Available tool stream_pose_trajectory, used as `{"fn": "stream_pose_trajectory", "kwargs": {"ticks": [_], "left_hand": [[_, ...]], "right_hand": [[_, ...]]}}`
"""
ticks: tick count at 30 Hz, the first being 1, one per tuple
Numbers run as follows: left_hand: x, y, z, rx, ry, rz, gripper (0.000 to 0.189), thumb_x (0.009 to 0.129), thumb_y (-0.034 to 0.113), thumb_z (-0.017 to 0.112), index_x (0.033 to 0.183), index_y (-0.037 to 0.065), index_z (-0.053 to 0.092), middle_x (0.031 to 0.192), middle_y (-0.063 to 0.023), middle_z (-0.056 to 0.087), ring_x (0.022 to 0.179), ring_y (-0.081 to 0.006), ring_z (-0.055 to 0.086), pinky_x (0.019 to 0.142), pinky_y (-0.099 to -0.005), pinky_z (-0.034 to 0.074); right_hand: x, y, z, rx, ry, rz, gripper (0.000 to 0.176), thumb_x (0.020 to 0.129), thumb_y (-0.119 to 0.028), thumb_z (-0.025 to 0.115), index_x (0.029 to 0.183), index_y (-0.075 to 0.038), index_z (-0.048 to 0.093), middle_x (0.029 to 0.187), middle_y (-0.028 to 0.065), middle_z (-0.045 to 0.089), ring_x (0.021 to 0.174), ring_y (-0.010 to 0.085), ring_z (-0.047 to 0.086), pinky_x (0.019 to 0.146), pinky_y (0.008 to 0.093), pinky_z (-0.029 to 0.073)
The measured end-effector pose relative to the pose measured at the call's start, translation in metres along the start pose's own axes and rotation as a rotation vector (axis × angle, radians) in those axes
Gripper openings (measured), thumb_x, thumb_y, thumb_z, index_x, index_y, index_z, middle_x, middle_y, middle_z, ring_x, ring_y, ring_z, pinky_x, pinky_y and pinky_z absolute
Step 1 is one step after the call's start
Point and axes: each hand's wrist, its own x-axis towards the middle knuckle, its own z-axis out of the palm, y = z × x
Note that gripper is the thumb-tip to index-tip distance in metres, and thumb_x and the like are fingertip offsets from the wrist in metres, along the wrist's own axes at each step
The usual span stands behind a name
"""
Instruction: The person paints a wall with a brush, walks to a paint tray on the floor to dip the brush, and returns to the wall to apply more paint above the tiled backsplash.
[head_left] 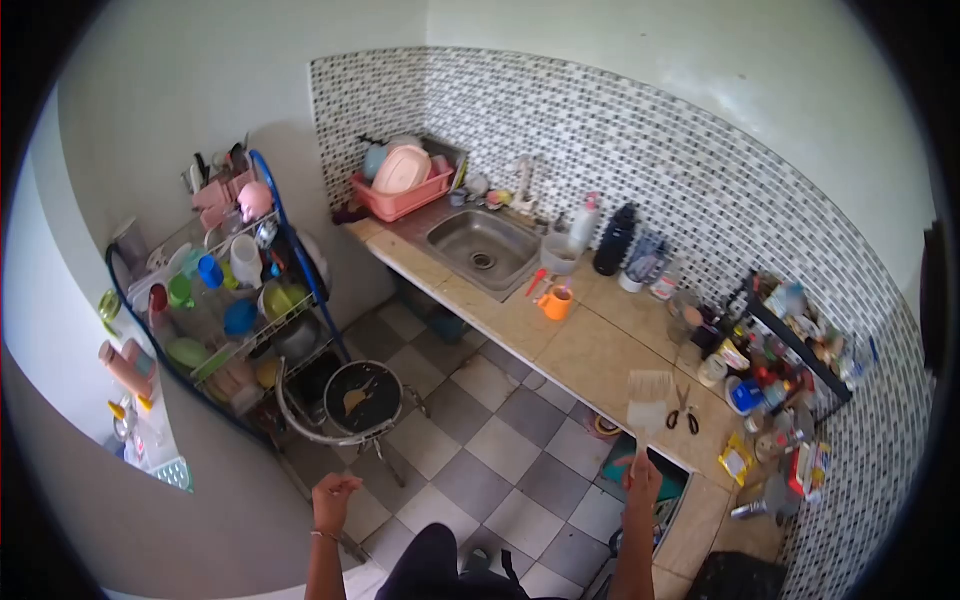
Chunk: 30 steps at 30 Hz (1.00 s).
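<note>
My right hand (641,478) is closed round the handle of a pale, wide-toothed comb or brush-like tool (648,402), held upright over the counter's front edge. Black-handled scissors (683,411) lie on the counter just right of the tool. My left hand (336,488) hangs over the floor at the lower left, its fingers curled together; whether anything small is between them cannot be made out. An orange mug (555,301) and a red utensil (536,281) stand and lie farther back on the counter.
A steel sink (483,245) and a pink dish basket (403,195) are at the back. Bottles, including a black one (615,240), line the tiled wall. A crowded dish rack (230,340) and a round-seated metal chair (363,398) stand left. The counter (590,345) runs diagonally.
</note>
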Motion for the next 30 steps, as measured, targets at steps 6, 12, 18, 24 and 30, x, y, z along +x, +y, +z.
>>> {"fn": "stream_pose_trajectory", "kwargs": {"ticks": [6,12,18,24,30], "left_hand": [[0.049,-0.025,0.014,0.062,0.078,-0.122,0.031,0.087,-0.008,0.048,0.107,0.002,0.068,0.093,-0.0076,0.067,0.083,-0.0141,0.064,0.073,-0.0265,0.051],[0.154,-0.053,0.071,-0.269,-0.032,-0.573,0.031,0.095,0.007,0.049,0.124,0.010,0.060,0.112,-0.0059,0.064,0.093,-0.0173,0.064,0.082,-0.0353,0.051],[0.109,-0.190,0.179,-0.159,-0.633,-0.707,0.056,0.103,0.045,0.038,0.139,0.004,0.047,0.134,-0.0157,0.055,0.126,-0.0255,0.048,0.108,-0.0352,0.033],[0.181,-0.183,0.186,-0.676,-0.418,-0.805,0.080,0.095,0.066,0.026,0.147,0.004,0.033,0.141,-0.0264,0.043,0.123,-0.0305,0.045,0.108,-0.0394,0.030],[0.248,-0.130,0.203,-1.218,-0.334,-0.979,0.098,0.080,0.087,0.026,0.149,0.019,0.032,0.152,-0.0198,0.031,0.134,-0.0324,0.036,0.110,-0.0483,0.025]], "right_hand": [[0.088,0.012,0.105,0.060,-0.265,0.079,0.037,0.102,-0.033,0.048,0.093,0.000,0.063,0.059,-0.0036,0.038,0.051,0.0046,0.033,0.048,0.0220,0.026],[0.154,0.037,0.186,0.086,-0.451,0.250,0.032,0.102,-0.030,0.048,0.101,0.000,0.061,0.062,-0.0025,0.043,0.055,0.0051,0.035,0.049,0.0213,0.027],[0.216,0.038,0.244,0.054,-0.499,0.261,0.031,0.102,-0.030,0.049,0.102,-0.001,0.062,0.064,-0.0029,0.044,0.056,0.0056,0.035,0.050,0.0211,0.027],[0.273,0.050,0.288,-0.009,-0.560,0.272,0.036,0.101,-0.029,0.052,0.120,0.000,0.061,0.073,-0.0002,0.054,0.064,0.0060,0.043,0.057,0.0203,0.033],[0.342,0.040,0.338,0.067,-0.563,0.281,0.036,0.100,-0.025,0.052,0.125,0.000,0.056,0.083,0.0055,0.060,0.069,0.0090,0.052,0.062,0.0232,0.040]]}}
